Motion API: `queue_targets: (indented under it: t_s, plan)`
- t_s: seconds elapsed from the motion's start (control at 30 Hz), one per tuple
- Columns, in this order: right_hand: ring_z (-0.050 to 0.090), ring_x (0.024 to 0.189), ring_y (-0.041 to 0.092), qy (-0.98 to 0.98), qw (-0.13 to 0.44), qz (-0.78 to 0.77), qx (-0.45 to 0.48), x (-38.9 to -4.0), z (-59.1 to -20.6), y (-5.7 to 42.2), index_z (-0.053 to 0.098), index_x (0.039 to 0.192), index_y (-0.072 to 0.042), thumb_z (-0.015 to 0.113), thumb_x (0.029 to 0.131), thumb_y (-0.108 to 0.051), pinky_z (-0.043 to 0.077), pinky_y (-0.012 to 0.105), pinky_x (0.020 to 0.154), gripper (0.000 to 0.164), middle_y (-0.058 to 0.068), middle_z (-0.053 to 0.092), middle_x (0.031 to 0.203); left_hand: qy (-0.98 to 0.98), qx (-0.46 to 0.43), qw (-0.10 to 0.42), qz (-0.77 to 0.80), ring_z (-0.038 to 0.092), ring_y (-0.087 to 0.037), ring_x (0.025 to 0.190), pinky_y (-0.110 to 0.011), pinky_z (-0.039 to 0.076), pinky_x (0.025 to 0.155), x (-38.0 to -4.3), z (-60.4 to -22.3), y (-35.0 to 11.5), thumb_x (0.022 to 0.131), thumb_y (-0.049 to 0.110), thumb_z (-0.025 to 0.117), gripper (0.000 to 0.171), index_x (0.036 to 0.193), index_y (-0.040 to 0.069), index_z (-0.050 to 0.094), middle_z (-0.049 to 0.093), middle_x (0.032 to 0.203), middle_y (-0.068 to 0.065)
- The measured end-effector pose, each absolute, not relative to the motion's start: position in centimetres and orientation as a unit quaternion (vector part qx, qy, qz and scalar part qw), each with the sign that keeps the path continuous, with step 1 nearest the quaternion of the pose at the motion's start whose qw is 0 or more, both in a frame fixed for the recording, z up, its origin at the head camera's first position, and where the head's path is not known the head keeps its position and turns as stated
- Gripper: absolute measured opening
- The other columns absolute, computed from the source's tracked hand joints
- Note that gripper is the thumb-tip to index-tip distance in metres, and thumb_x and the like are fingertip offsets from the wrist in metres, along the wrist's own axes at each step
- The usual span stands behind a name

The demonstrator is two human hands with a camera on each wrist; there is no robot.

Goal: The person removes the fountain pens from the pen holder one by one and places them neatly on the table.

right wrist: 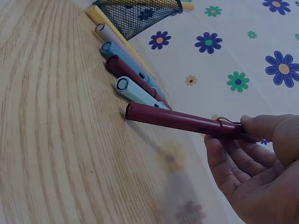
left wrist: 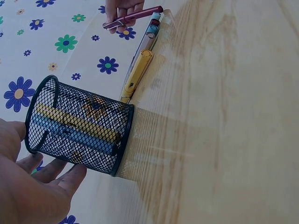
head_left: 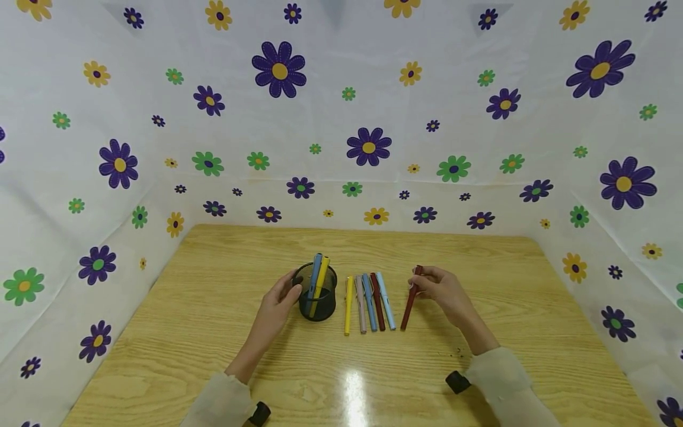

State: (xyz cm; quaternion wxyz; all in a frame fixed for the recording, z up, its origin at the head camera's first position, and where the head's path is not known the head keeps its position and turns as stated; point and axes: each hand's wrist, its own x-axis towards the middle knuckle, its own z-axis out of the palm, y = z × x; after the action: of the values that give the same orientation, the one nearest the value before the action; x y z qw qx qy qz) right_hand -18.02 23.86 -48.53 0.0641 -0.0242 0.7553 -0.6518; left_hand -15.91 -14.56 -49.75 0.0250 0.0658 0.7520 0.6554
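Note:
A black mesh pen cup (head_left: 318, 305) stands upright with a blue pen (head_left: 315, 274) and a yellow pen (head_left: 322, 274) inside. My left hand (head_left: 277, 305) holds the cup from its left side, thumb near the rim and fingers along the mesh in the left wrist view. My right hand (head_left: 441, 290) pinches a dark red pen (right wrist: 173, 119) near its clip end; the other end slants down close over the table. Between the hands lie a yellow pen (head_left: 349, 305), a greyish-pink pen (head_left: 361, 305), a blue pen (head_left: 370, 303), another dark red pen (head_left: 378, 303) and a light blue pen (head_left: 386, 302).
The wooden table (head_left: 213, 332) has a flowered white cloth (head_left: 331, 118) rising behind it and at both sides. Small dark specks (head_left: 458, 353) lie near my right wrist. Black wrist devices (head_left: 457, 382) sit by both sleeves.

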Motion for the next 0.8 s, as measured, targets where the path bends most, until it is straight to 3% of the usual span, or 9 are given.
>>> queue_targets:
  t_s: [0.17, 0.47, 0.8]
  plan:
    - [0.07, 0.09, 0.018, 0.763, 0.065, -0.643, -0.011, -18.2, -48.7, 23.6, 0.052, 0.139, 0.014, 0.063, 0.106, -0.018, 0.061, 0.038, 0.087, 0.048, 0.022, 0.069, 0.112, 0.753, 0.063, 0.025, 0.654, 0.036, -0.037, 0.148, -0.049, 0.038, 0.116, -15.9, -49.8, -14.6, 0.108, 0.034, 0.057, 0.06, 0.159, 0.006, 0.039, 0.037, 0.16, -0.025]
    - [0.07, 0.087, 0.016, 0.781, 0.063, -0.621, 0.001, -18.8, -49.2, 23.0, 0.053, 0.142, 0.012, 0.063, 0.106, -0.019, 0.061, 0.033, 0.083, 0.048, 0.028, 0.066, 0.119, 0.753, 0.067, 0.023, 0.654, 0.036, -0.037, 0.148, -0.05, 0.039, 0.115, -15.9, -49.8, -14.6, 0.109, 0.033, 0.057, 0.06, 0.159, 0.006, 0.039, 0.037, 0.16, -0.025]
    - [0.068, 0.084, 0.018, 0.814, 0.062, -0.577, 0.012, -19.6, -49.6, 21.5, 0.056, 0.141, 0.009, 0.066, 0.104, -0.021, 0.06, 0.033, 0.076, 0.049, 0.018, 0.072, 0.109, 0.747, 0.07, 0.023, 0.66, 0.041, -0.036, 0.146, -0.047, 0.041, 0.114, -15.9, -49.8, -14.5, 0.109, 0.031, 0.057, 0.059, 0.158, 0.005, 0.039, 0.042, 0.157, -0.025]
